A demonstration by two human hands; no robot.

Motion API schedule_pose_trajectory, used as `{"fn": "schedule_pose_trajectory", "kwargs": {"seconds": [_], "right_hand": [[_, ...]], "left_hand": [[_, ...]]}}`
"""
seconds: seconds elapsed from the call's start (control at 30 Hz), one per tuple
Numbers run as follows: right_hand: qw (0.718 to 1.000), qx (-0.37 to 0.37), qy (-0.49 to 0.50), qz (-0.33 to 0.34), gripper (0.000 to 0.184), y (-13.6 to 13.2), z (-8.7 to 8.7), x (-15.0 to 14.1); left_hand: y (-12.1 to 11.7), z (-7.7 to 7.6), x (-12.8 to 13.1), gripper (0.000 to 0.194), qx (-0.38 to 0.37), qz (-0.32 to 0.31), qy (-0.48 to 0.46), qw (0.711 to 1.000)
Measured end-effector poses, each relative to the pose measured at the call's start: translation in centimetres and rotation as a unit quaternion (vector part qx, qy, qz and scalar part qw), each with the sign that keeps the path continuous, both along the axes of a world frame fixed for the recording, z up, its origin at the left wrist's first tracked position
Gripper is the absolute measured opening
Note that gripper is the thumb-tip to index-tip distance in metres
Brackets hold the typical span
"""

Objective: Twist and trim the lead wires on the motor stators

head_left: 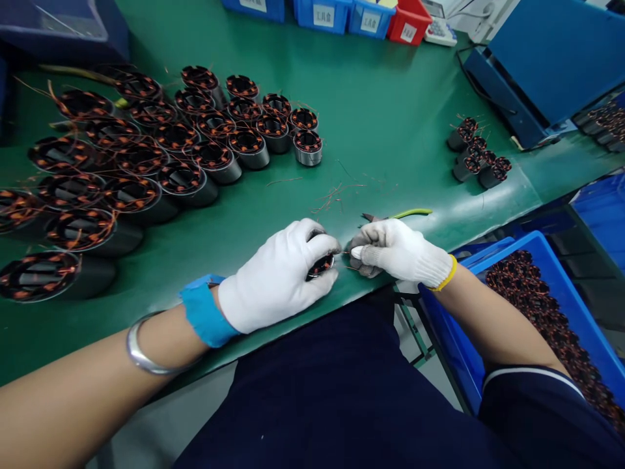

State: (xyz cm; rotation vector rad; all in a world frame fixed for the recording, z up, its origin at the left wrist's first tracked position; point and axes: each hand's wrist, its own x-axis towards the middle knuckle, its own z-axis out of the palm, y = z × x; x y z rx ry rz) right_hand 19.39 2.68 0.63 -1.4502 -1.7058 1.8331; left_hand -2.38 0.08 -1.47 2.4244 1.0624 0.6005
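My left hand (280, 277), in a white glove, is wrapped around a small wound motor stator (321, 266) near the table's front edge. Much of that stator is hidden by the fingers. Close by on the right, my right hand (390, 251), gloved with grey fingertips, pinches a thin copper wire (346, 253) between thumb and fingers. The wire spans the narrow gap towards the stator. Just behind the right hand lies a pair of cutting pliers (410, 213) with a green handle, its jaws pointing left.
Many stators (215, 156) with loose wire ends stand in rows at the left. Wire scraps (336, 192) lie mid-table. Smaller stators (481, 156) stand at right near a blue machine (551, 58). A blue crate (544, 247) of wound parts sits below; bins (322, 16) line the back.
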Motion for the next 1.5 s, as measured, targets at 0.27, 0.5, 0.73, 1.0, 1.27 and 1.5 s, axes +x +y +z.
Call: {"fn": "schedule_pose_trajectory", "kwargs": {"seconds": [0.27,0.5,0.73,1.0,1.27,1.5], "right_hand": [[0.997,-0.012,-0.061,0.037,0.007,-1.2,0.6,1.6],[0.881,0.447,-0.129,0.089,0.045,-2.7,1.4,1.7],[0.784,0.522,-0.292,0.166,0.022,-2.8,1.0,-0.3],[0.767,0.565,-0.212,0.22,0.026,-1.2,0.6,0.5],[0.889,0.421,-0.12,0.136,0.014,-0.1,1.1,0.5],[0.992,0.04,-0.047,0.114,0.04,2.1,2.1,-0.5]], "left_hand": [[-0.3,-1.0,0.2,0.018,0.035,-0.005,-0.018,0.999],[-0.6,-1.1,0.6,0.015,0.076,0.01,-0.011,0.997],[-0.8,-1.0,0.6,0.015,0.062,0.028,-0.002,0.998],[-1.0,-1.1,0.6,0.011,0.055,0.042,0.0,0.998],[-1.2,-0.8,1.0,0.014,0.04,0.056,-0.011,0.998],[-1.3,-0.8,1.6,0.009,0.026,0.1,-0.022,0.994]]}}
